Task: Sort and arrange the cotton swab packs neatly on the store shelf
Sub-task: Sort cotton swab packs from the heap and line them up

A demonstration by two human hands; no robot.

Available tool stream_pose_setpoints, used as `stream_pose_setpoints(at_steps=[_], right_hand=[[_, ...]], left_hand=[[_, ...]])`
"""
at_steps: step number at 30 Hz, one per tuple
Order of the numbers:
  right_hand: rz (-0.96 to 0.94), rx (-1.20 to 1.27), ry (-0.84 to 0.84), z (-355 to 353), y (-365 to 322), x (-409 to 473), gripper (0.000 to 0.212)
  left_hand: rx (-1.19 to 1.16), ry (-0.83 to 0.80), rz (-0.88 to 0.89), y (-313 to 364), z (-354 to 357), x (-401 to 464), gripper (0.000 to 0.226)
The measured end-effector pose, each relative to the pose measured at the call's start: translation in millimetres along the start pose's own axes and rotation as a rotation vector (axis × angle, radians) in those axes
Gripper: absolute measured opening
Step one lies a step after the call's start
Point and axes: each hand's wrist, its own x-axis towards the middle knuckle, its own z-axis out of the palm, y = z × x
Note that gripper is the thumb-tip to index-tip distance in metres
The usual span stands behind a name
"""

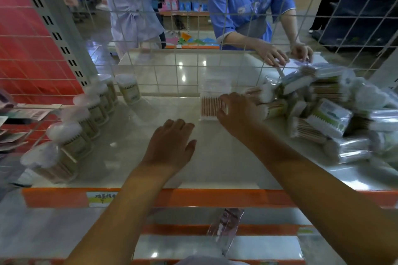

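- My right hand (pixel 237 112) gripped a clear box (pixel 212 101) of pink-stemmed swabs on the shelf (pixel 226 163).
- My left hand (pixel 170 144) lay flat, fingers relaxed.
- Tubs (pixel 129 90) lined the left; bagged packs (pixel 327 114) lay heaped right.

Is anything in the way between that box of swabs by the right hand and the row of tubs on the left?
Only the left hand, resting flat on the shelf between the box and the tubs.

Wire grid (pixel 193 66) backs glossy shelf (pixel 133 157); red panel (pixel 25 49) left.
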Motion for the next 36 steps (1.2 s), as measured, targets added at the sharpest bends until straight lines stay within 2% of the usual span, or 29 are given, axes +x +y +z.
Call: stream_pose_setpoints(at_steps=[3, 6, 13, 17, 21, 24, 26, 29, 33, 36], right_hand=[[-0.083, 0.015, -0.05, -7.0, -2.3, -32.1, 0.031], [-0.11, 0.014, -0.121, -12.6, -1.6, -58.3, 0.034], [-0.055, 0.004, -0.316, -21.6, 24.9, -93.3, 0.04], [0.028, 0.066, -0.312, -18.8, 60.7, -115.2, 0.04], [0.059, 0.109, -0.103, -22.8, 95.5, -138.7, 0.024], [0.114, 0.095, -0.149, -34.1, 120.3, -150.2, 0.029], [0.145, 0.116, -0.121, -38.4, 139.3, -158.5, 0.034], [0.222, 0.154, -0.058, -47.0, 158.5, -169.8, 0.033], [0.325, 0.147, 0.022, -58.8, 188.9, -186.0, 0.027], [0.315, 0.13, 0.154, -66.6, 216.3, -194.3, 0.019]], left_hand=[[0.01, 0.056, 0.026, 12.8, -2.3, 6.8, 0.041], [-0.017, 0.025, 0.028, 27.7, 3.1, 8.6, 0.044], [-0.08, -0.033, 0.028, 65.3, 24.6, 8.2, 0.046], [-0.16, -0.082, 0.036, 99.4, 44.5, 7.7, 0.044], [-0.206, -0.095, 0.104, 133.8, 61.2, 8.7, 0.041], [-0.235, -0.089, 0.149, 156.8, 68.3, 14.8, 0.039], [-0.256, -0.097, 0.171, 171.7, 71.5, 19.5, 0.043], [-0.283, -0.075, 0.238, 193.5, 79.4, 24.6, 0.051], [-0.256, -0.135, 0.276, 221.6, 85.4, 28.8, 0.051], [-0.248, -0.182, 0.346, 242.7, 86.1, 31.7, 0.063]])
